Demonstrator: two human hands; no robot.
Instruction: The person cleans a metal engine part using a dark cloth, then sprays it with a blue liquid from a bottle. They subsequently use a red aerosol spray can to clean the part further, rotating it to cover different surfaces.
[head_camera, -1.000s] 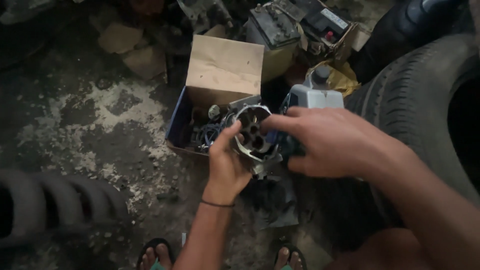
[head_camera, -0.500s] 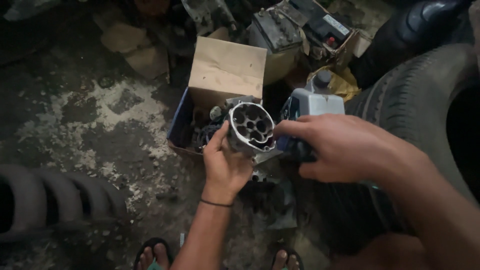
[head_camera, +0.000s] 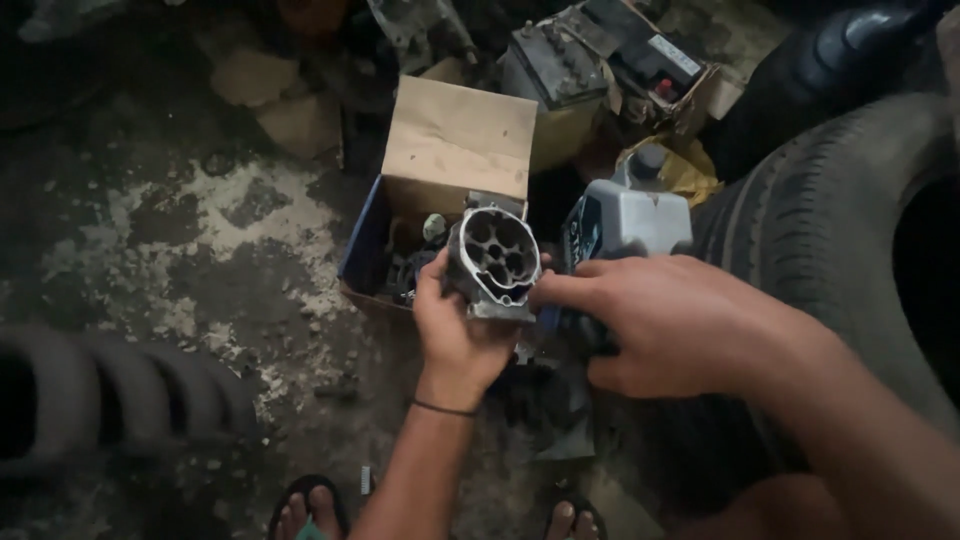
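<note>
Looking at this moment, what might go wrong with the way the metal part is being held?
1. The left hand alone cradles the metal part from below, above the open cardboard box; the right hand only touches its edge. It might slip and fall.
2. Sandalled feet are on the floor just below, so a drop could hurt toes.
3. The tyre crowds the right arm.

Left hand (head_camera: 462, 335) palm up, fingers curled in a grip, right hand (head_camera: 668, 322) reaching across, fingertips extended.
</note>
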